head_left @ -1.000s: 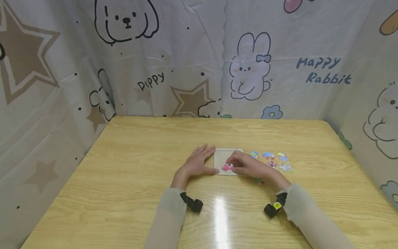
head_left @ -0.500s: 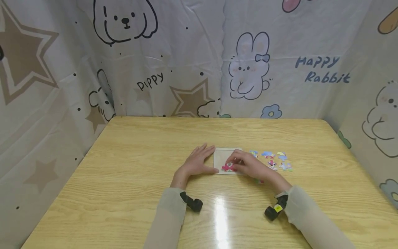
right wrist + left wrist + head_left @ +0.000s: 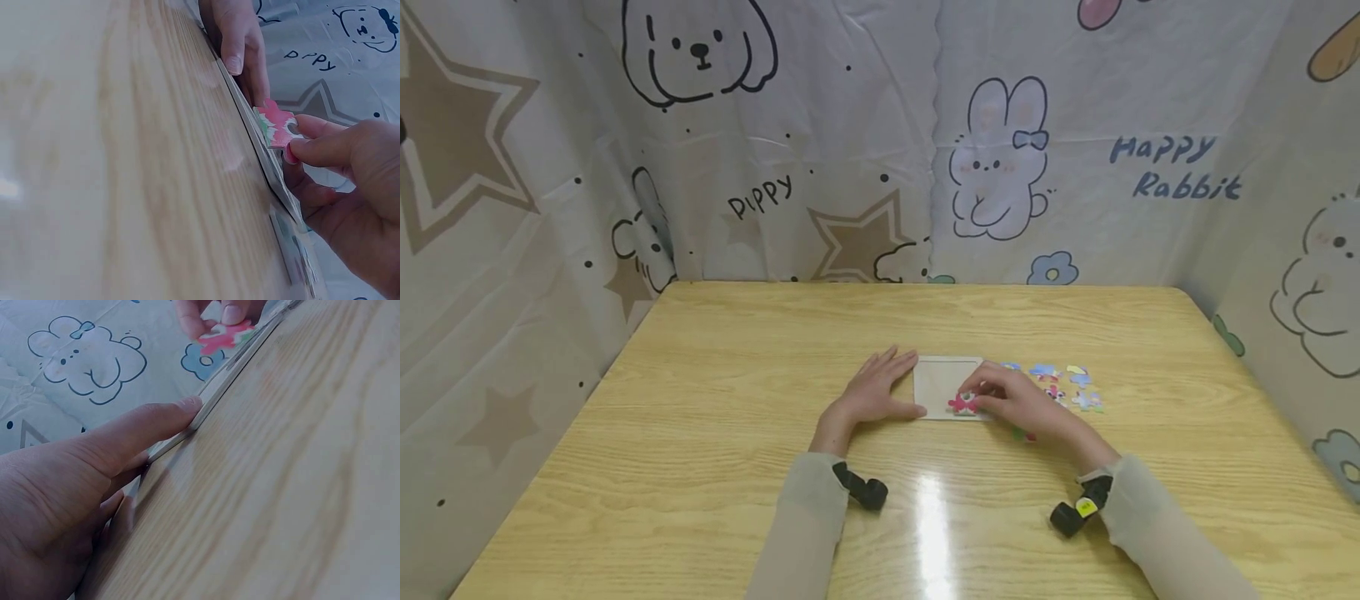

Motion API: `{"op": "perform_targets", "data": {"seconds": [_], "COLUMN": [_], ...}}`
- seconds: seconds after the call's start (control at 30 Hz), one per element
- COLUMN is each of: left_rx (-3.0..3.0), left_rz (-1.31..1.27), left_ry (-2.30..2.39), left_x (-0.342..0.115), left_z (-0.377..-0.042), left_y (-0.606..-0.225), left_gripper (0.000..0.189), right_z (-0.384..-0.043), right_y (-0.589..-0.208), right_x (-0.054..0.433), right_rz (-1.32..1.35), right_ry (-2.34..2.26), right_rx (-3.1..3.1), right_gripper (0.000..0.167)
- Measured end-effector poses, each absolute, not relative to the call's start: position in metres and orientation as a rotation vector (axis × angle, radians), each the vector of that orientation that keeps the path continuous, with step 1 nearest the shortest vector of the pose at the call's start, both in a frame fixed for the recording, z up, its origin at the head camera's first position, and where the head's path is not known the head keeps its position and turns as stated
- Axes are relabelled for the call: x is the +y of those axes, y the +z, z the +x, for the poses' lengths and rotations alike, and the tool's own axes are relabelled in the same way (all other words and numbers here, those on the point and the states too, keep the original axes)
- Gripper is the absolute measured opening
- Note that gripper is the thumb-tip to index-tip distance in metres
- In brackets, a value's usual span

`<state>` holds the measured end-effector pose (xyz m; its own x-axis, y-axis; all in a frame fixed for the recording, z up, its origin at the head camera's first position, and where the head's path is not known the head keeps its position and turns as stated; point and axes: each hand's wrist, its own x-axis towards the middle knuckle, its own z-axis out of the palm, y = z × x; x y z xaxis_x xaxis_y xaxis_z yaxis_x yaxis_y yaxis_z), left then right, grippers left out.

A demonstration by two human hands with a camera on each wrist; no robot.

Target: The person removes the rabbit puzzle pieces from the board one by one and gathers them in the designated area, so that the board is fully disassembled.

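Observation:
A pink, white and green jigsaw piece [image 3: 964,403] is pinched between the thumb and fingers of my right hand [image 3: 1017,403]. It is held tilted over the front right part of a shallow, pale puzzle tray [image 3: 936,383]. In the right wrist view the jigsaw piece [image 3: 275,125] shows a knob and a notch past the thumb tip. My left hand [image 3: 876,390] rests at the tray's left side with its fingers spread. Its thumb [image 3: 159,419] lies on the front left corner of the tray, seen in the left wrist view.
Several loose jigsaw pieces [image 3: 1086,400] lie to the right of the tray, some partly behind my right hand. One more piece [image 3: 1028,437] shows below that wrist. The wooden table [image 3: 737,375] ends at a printed curtain [image 3: 737,125].
My right hand has shifted a little to the right over the tray, carrying the jigsaw piece, which has turned slightly. My left hand stays in place.

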<state>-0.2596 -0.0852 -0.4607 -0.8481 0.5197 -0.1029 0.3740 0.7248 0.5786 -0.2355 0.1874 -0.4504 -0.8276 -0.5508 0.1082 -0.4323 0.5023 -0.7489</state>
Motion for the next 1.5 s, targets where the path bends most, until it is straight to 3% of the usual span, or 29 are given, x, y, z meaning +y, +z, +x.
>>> {"op": "perform_targets", "data": {"seconds": [0.63,1.5], "left_rx": [2.666,2.673], "left_rz": [0.739,0.71], "left_ry": [0.817,0.829], "left_x": [-0.085,-0.084], "left_z": [-0.26,-0.261], "left_y": [-0.461,-0.464], "left_gripper": [0.09,0.091], "right_z": [-0.215,-0.186], "right_y": [-0.45,-0.45], "right_x": [0.234,0.291], "right_rz": [-0.906,-0.745], "right_ry": [-1.273,-1.185], "right_rx": [2.69,2.821], "right_gripper": [0.017,0.018]}}
